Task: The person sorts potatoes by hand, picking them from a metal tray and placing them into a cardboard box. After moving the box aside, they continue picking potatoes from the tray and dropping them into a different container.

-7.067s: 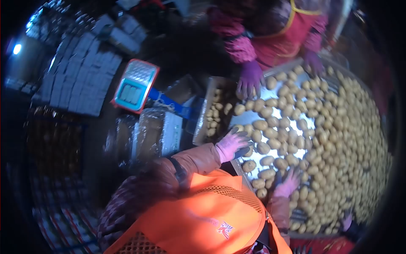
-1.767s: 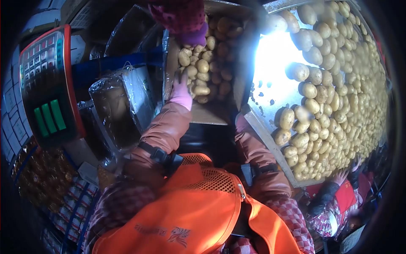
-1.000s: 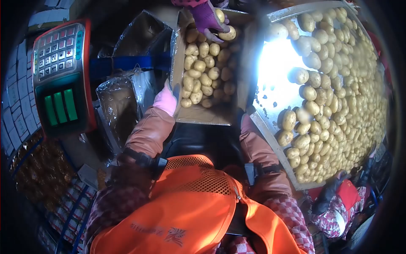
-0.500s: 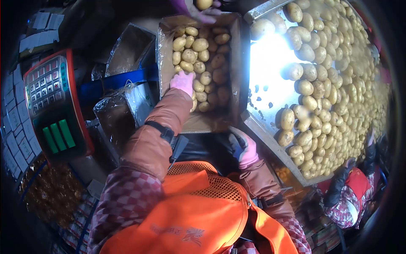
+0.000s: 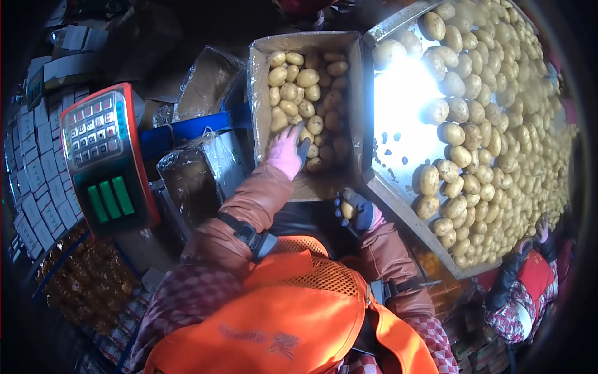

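A cardboard box [image 5: 324,188] lined with clear film stands in front of me, with many potatoes [image 5: 307,78] inside. My left hand [image 5: 286,153], in a pink and grey glove, lies on the potatoes at the box's near left. Its fingers are spread and touch them; a firm grip on any one is not visible. Just outside the box's near right corner, my right hand [image 5: 364,215], in a similar glove, has its fingers wrapped round one potato [image 5: 347,209].
A metal sorting table [image 5: 398,202] heaped with potatoes adjoins the box on the right. To the left are a red-framed weighing display [image 5: 103,156], a blue bar [image 5: 187,128] and film-lined cartons [image 5: 205,84]. Another person [image 5: 526,290] stands at the lower right.
My left hand has spread its fingers and shifted toward the box's near side. My right hand has turned, showing a potato in it. Another person's potato-holding hand has left the box's far edge.
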Tool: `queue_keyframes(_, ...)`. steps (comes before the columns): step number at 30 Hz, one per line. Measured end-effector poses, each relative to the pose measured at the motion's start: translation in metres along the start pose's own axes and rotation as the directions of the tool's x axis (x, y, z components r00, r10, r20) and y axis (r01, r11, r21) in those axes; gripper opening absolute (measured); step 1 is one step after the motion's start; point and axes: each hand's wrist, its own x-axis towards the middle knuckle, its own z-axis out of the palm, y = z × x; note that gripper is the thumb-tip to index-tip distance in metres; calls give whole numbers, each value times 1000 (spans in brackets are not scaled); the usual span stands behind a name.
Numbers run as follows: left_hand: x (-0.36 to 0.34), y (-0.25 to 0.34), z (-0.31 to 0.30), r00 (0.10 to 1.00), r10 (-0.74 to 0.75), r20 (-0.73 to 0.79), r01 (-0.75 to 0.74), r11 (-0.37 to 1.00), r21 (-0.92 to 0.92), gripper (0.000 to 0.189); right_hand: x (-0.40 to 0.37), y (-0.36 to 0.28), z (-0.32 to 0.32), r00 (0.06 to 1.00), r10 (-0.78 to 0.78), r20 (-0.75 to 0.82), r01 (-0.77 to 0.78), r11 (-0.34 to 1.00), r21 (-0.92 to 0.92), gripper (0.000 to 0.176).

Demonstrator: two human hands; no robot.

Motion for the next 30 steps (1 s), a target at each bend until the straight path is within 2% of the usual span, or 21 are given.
queue_keyframes(1, -2, 5, -9, 1000, -9, -3, 9, 1000, 1, 31, -11, 4, 3, 998, 65, -26, -65, 998, 19, 31)
queue_keyframes(2, -3, 7, -19, 949, -126, 288, 124, 992, 23, 29, -19, 3, 7, 993, 80, -85, -80, 997, 0, 31)
queue_keyframes(3, -3, 8, -27, 805, -225, 548, 221, 972, 74, 28, -23, 6, 6, 994, 77, -77, -78, 997, -9, 31)
queue_keyframes(4, -11, 7, -32, 760, -232, 607, 229, 970, 85, 26, -26, 9, 3, 995, 71, -74, -76, 996, -56, 31)
queue_keyframes(5, -19, 11, -41, 767, -233, 597, 228, 970, 86, 26, -30, 11, 0, 995, 66, -69, -74, 992, -105, 31)
queue_keyframes(7, -32, 31, -71, 725, -265, 635, 237, 963, 132, 27, -43, 4, 7, 996, 82, -30, -84, 990, -112, 26)
queue_keyframes(9, -53, 22, -73, 761, -255, 596, 250, 964, 94, 28, -62, -8, 25, 992, 119, -28, -123, 970, -210, 19)
queue_keyframes(11, -64, 20, -76, 794, -236, 560, 253, 966, 49, 29, -71, -14, 28, 995, 93, -25, -97, 958, -270, 15)
queue_keyframes(13, -67, 25, -80, 793, -264, 549, 279, 959, 59, 31, -88, -28, 34, 988, 93, 124, -30, 899, -437, 15)
queue_keyframes(15, -74, 26, -79, 782, -282, 555, 288, 954, 79, 31, -109, -42, 45, 986, 81, 145, 6, 857, -515, 17)
queue_keyframes(19, -76, 50, -88, 741, -344, 576, 325, 935, 141, 31, -145, -63, 48, 988, 13, 152, 67, 856, -512, 22)
queue_keyframes(21, -82, 52, -82, 747, -340, 571, 317, 938, 142, 32, -161, -73, 34, 963, -167, 211, 259, 789, -557, 28)
queue_keyframes(22, -84, 54, -82, 746, -340, 573, 314, 938, 147, 33, -166, -76, 23, 964, -199, 176, 262, 821, -507, 34)
queue_keyframes(25, -85, 70, -84, 753, -343, 561, 327, 936, 134, 32, -185, -87, -4, 932, -333, 141, 352, 747, -564, 36)
queue_keyframes(26, -84, 79, -86, 762, -336, 554, 326, 938, 121, 31, -190, -88, -13, 930, -331, 162, 362, 740, -567, 36)
queue_keyframes(28, -88, 82, -73, 786, -321, 529, 326, 941, 87, 31, -203, -88, -30, 905, -426, 9, 354, 740, -572, 35)
queue_keyframes(29, -91, 83, -66, 801, -300, 518, 323, 945, 49, 30, -211, -90, -36, 902, -430, 31, 368, 730, -576, 35)
queue_keyframes(30, -91, 96, -71, 850, -257, 460, 252, 965, 73, 30, -217, -91, -40, 892, -451, -26, 362, 749, -555, 33)
